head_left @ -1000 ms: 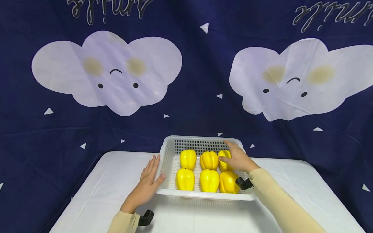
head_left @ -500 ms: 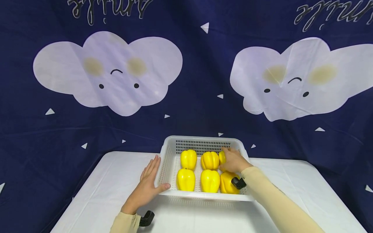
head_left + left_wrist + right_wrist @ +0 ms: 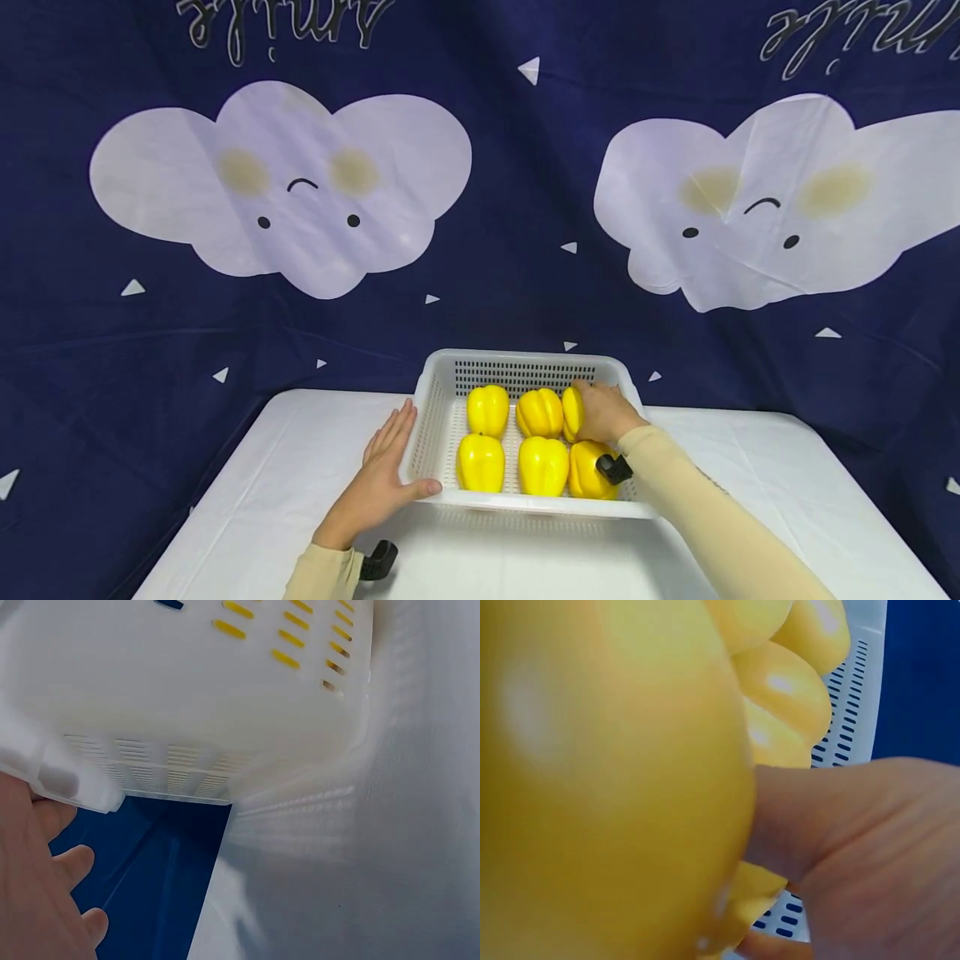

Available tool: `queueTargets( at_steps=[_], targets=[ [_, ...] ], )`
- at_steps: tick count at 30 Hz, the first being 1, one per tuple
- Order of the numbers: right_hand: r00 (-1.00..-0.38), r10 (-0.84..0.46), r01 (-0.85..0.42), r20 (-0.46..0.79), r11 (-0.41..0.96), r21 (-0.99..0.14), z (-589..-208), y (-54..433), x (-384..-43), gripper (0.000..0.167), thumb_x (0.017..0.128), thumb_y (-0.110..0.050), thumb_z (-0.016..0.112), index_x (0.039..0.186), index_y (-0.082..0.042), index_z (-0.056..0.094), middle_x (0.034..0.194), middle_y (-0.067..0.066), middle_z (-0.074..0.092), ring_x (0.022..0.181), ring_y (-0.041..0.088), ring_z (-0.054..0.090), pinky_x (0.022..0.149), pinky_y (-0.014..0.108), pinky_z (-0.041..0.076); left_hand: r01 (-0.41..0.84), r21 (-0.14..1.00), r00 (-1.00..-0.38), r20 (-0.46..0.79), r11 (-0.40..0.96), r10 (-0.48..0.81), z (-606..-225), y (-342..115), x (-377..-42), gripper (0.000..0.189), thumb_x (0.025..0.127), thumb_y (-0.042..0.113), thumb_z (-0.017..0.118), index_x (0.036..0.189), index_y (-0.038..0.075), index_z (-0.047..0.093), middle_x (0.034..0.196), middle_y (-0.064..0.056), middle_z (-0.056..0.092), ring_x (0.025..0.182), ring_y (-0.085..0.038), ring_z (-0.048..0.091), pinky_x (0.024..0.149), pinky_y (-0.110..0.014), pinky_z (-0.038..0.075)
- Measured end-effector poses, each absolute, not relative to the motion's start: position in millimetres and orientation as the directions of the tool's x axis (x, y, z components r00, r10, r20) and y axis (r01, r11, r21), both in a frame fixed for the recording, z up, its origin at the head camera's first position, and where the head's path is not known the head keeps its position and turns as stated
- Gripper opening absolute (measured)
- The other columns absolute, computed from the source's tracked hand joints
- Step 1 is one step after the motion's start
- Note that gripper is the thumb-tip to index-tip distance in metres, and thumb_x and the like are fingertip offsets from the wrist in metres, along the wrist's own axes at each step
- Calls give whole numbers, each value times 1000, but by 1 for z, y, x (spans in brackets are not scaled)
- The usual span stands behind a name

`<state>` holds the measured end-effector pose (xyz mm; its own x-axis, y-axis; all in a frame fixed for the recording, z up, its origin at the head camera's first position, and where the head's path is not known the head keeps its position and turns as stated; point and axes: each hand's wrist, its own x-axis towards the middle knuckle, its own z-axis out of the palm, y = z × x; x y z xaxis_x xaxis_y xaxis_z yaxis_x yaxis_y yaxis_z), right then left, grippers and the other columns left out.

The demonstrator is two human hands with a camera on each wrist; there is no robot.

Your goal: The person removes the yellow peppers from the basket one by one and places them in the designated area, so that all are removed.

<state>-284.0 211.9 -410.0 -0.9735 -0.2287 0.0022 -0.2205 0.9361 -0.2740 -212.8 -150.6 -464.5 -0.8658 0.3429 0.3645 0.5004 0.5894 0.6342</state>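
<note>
A white slotted plastic basket (image 3: 525, 502) holds several yellow bell peppers in two rows. At its back right corner, my right hand (image 3: 604, 414) grips a yellow bell pepper (image 3: 572, 415), partly hidden by the hand. In the right wrist view a nearer pepper (image 3: 607, 780) fills the left side, and the thumb passes behind it. My left hand (image 3: 378, 477) lies along the basket's left side with fingers straight, thumb resting at the front left corner of the rim. The left wrist view shows fingertips (image 3: 73, 864) beside the basket's rim.
The basket stands on a white-covered table (image 3: 255, 492). Behind it hangs a dark blue cloth (image 3: 517, 292) with cloud prints. Black wrist-camera mounts (image 3: 378, 561) sit on both wrists; the right one hangs over the front right pepper (image 3: 587, 475).
My right hand has come down from the basket's back right rim and closed round the back right pepper. The left thumb has moved onto the front left corner of the rim.
</note>
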Motion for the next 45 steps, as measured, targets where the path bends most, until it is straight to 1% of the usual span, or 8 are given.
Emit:
queueTargets(
  at_steps=[5,11,18,27,33,36,40,45],
  targets=[
    [-974,-226,-209,-21,929,-304,-411,212,-288,91,66,-17,91,142,8,46,128,30,60,119,46,55,106,58,41,503,634,-864,359,587,352,-465,-151,-213,120,75,63,77,159,0,19,168,-13,12,151,-45,11,114,-71,7],
    [-978,-206,-184,-30,922,-340,-414,212,-289,90,68,-15,90,145,4,47,133,29,57,124,48,51,107,58,41,494,644,-869,349,584,351,-464,-151,-213,119,74,55,81,159,0,19,167,-14,12,151,-45,12,115,-69,8],
    [-981,-195,-189,20,914,-360,-416,213,-289,88,66,-17,91,142,4,50,130,30,57,120,48,54,105,58,43,491,643,-871,344,588,351,-464,-151,-213,117,74,48,83,159,-1,19,167,-15,12,151,-44,12,115,-69,9],
    [-984,-173,-172,32,906,-386,-404,214,-282,91,65,-21,91,144,1,49,130,30,55,113,46,55,98,58,48,477,651,-878,326,591,350,-463,-151,-212,117,75,51,82,159,0,18,168,-12,10,152,-42,11,116,-68,8],
    [-982,-175,-188,70,884,-427,-398,222,-276,91,68,-22,89,146,0,47,137,32,51,118,47,54,97,60,48,467,659,-883,316,589,347,-463,-148,-213,116,76,51,81,160,1,17,168,-11,9,152,-40,10,117,-66,7],
    [-979,-179,-202,94,879,-432,-396,227,-274,91,69,-25,89,146,0,47,136,31,52,120,48,52,96,61,48,471,660,-881,320,586,348,-463,-148,-213,116,76,50,82,159,0,18,168,-13,10,152,-41,10,117,-67,7],
    [-977,-168,-208,128,869,-449,-393,233,-270,91,69,-25,90,146,-1,48,134,28,54,119,45,52,96,61,48,482,658,-875,330,578,353,-464,-147,-213,115,76,48,82,159,-1,19,167,-15,11,152,-42,11,116,-69,8],
    [-976,-164,-213,143,856,-472,-390,237,-266,91,70,-24,90,147,-4,47,135,27,53,119,42,52,96,60,49,482,662,-876,339,575,343,-465,-148,-212,113,76,43,83,159,-1,19,167,-15,12,152,-42,11,116,-68,8]
  ],
)
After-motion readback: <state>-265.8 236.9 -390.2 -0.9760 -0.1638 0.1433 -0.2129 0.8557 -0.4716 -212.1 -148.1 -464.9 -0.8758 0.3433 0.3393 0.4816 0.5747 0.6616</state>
